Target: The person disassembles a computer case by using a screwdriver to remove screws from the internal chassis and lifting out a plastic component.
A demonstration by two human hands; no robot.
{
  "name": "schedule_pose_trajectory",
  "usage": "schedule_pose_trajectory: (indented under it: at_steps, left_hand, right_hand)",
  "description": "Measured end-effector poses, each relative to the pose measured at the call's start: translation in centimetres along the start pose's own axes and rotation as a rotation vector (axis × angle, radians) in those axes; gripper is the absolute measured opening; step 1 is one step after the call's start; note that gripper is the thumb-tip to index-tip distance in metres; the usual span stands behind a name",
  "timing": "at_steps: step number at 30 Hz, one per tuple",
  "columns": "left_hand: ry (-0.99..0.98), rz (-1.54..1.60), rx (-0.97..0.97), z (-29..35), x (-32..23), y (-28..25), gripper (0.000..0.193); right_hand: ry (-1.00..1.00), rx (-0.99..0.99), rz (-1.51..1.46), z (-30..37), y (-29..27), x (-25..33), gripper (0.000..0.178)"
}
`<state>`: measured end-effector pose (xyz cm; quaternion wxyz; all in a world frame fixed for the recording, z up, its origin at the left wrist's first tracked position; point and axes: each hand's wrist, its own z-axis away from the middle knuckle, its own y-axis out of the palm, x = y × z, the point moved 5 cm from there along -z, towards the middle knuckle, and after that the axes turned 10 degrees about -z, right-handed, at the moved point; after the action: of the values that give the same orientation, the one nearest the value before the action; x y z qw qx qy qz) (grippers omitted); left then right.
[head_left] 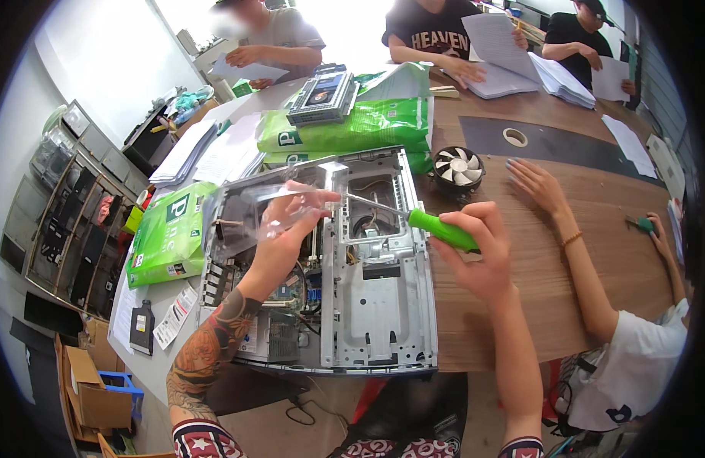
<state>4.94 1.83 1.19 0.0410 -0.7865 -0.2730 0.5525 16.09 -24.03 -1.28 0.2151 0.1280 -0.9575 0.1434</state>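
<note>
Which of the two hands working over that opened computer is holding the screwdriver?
The right hand: it is wrapped around the green screwdriver by its handle. The left hand is instead near the far end of the shaft.

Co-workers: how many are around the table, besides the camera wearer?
4: a grey-shirted person far left, a person in printed black far centre, a person in black far right, a white-shirted person near right. Others may be out of view.

screwdriver handle [444, 230]: smooth plastic | shaft [377, 205]: metal | computer case [379, 309]: bare metal | clear sheet [249, 208]: glossy plastic | tabletop [475, 328]: wood-grained
</note>
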Motion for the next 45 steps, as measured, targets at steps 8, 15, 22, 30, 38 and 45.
schedule_pose_trajectory:
  at_steps: [8,15,22,30,38,45]
  left_hand:
    - [0.054,-0.333,0.059,-0.1,-0.9,0.1,0.006]
    - [0.031,-0.311,-0.021,0.3,-0.6,0.0,0.025]
    - [0.127,-0.607,0.034,0.2,-0.5,1.3,0.036]
    - [0.261,-0.573,0.012,0.4,-1.1,1.2,0.033]
    - [0.248,-0.658,0.07,0.8,-2.1,1.3,0.027]
    - [0.2,-0.61,0.162,0.5,-1.7,3.2,0.023]
  right_hand:
    - [-0.023,0.005,0.002,-0.1,0.1,0.4,0.042]
    - [-0.011,0.02,-0.024,0.0,0.9,0.2,0.031]
    - [0.019,0.02,0.005,0.4,0.7,-0.4,0.028]
    - [0.059,-0.119,0.058,-0.4,-2.1,-0.6,0.026]
    - [0.46,-0.458,0.288,3.9,-9.8,1.5,0.038]
    - [0.692,-0.428,0.545,9.9,-18.6,4.6,0.037]
